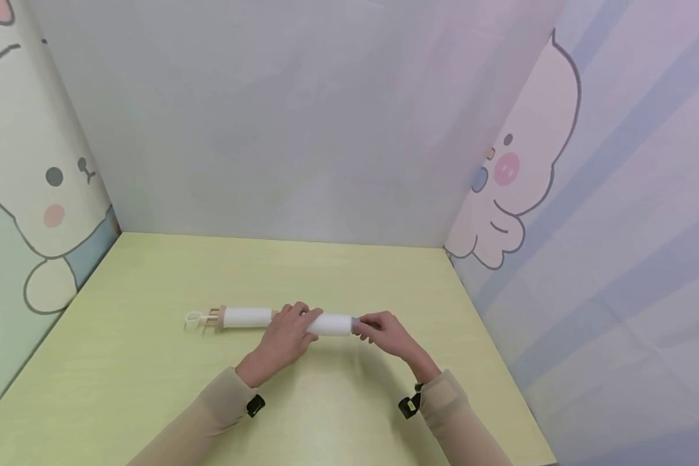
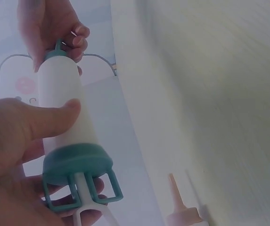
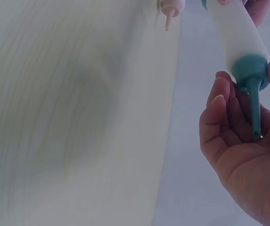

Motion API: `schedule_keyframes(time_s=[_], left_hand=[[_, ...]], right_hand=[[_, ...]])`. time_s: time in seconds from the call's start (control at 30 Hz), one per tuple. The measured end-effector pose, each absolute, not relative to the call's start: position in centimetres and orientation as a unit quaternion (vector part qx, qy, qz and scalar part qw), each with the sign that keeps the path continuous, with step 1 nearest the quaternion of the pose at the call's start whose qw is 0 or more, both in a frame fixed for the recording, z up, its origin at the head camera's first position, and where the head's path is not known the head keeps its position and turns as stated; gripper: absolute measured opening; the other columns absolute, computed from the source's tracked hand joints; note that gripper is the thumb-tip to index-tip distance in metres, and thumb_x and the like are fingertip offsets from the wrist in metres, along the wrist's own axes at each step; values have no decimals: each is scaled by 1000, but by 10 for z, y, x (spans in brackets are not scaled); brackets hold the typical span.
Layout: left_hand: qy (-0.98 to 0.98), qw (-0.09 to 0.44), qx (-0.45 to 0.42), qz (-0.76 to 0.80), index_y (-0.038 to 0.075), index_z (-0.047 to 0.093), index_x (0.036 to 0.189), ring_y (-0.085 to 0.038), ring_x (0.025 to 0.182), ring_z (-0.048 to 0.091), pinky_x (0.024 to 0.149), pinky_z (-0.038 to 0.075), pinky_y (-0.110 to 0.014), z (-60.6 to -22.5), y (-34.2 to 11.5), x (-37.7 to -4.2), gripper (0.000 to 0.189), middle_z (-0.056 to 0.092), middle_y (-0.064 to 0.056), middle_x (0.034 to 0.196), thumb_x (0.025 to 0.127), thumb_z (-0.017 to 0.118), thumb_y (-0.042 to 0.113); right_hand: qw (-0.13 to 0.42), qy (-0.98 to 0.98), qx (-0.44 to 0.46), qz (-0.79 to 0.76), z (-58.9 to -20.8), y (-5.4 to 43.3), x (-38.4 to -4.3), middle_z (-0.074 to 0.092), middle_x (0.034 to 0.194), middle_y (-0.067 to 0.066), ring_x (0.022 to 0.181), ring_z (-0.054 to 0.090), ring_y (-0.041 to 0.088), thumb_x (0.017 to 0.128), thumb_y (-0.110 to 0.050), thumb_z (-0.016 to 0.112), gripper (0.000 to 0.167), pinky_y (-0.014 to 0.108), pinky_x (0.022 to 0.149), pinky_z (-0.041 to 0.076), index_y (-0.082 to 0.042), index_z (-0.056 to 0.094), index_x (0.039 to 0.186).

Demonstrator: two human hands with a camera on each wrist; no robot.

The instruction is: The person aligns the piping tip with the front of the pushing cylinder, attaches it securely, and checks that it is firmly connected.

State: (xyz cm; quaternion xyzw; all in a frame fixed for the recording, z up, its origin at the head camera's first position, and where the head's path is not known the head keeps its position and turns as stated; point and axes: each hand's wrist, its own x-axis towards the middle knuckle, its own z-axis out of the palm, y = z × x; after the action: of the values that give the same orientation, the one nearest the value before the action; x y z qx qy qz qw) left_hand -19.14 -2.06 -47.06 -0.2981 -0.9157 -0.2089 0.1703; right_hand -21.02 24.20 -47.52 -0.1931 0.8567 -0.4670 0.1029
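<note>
A white-barrelled icing syringe (image 1: pixel 333 325) is held level between my two hands over the table. My left hand (image 1: pixel 288 333) grips its barrel, thumb lying across the white tube in the left wrist view. Close to that hand are a teal handle collar (image 2: pixel 78 162) and a white plunger. At the other end, fingers and thumb of my right hand (image 1: pixel 391 334) pinch the teal nozzle cap (image 3: pixel 249 68); its narrow tip points toward the palm. A second icing syringe (image 1: pixel 247 317), white with peach ends, lies to the left of my left hand, its nozzle end partly hidden in the head view.
The pale yellow table (image 1: pixel 169 395) has a grey wall (image 1: pixel 279 129) behind it. Cartoon-printed panels stand on the left (image 1: pixel 11 142) and the right (image 1: pixel 606 213). Each wrist wears a small black device.
</note>
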Motion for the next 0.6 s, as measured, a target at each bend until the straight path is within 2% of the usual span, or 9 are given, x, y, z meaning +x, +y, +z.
schedule_keyframes(time_s=[0.07,0.17,0.3,0.4,0.6], left_hand=[[-916,170,-297,-211,11,64,119,-32,85,55,66,46,-45,-471,-20,-192,48,59,-11,101,75,82,19],[-917,165,-295,-211,12,64,119,-31,85,55,66,45,-45,-471,-20,-192,48,59,-10,101,76,82,20],[-920,159,-292,-207,13,64,120,-31,86,55,67,45,-45,-471,-20,-192,48,58,-10,102,76,81,21],[-921,157,-291,-206,13,63,120,-31,86,55,67,46,-46,-470,-20,-192,48,58,-10,102,76,81,21],[-923,154,-291,-201,13,64,120,-31,86,55,66,46,-46,-471,-19,-191,47,58,-10,102,77,81,21]], right_hand=[[101,858,-194,-464,-474,242,-210,68,92,13,82,64,39,94,-32,61,35,39,66,52,-2,68,111],[98,862,-196,-458,-472,243,-210,68,95,8,83,65,29,90,-29,67,37,34,66,52,-5,66,119],[91,858,-211,-460,-466,242,-207,68,96,8,83,66,22,85,-18,74,45,33,67,52,-6,58,126],[91,848,-224,-472,-451,239,-198,68,95,14,83,66,25,85,-9,73,44,33,69,52,-3,54,125],[85,841,-219,-488,-458,241,-197,69,95,8,84,68,21,86,-9,72,33,33,70,53,-11,57,115]])
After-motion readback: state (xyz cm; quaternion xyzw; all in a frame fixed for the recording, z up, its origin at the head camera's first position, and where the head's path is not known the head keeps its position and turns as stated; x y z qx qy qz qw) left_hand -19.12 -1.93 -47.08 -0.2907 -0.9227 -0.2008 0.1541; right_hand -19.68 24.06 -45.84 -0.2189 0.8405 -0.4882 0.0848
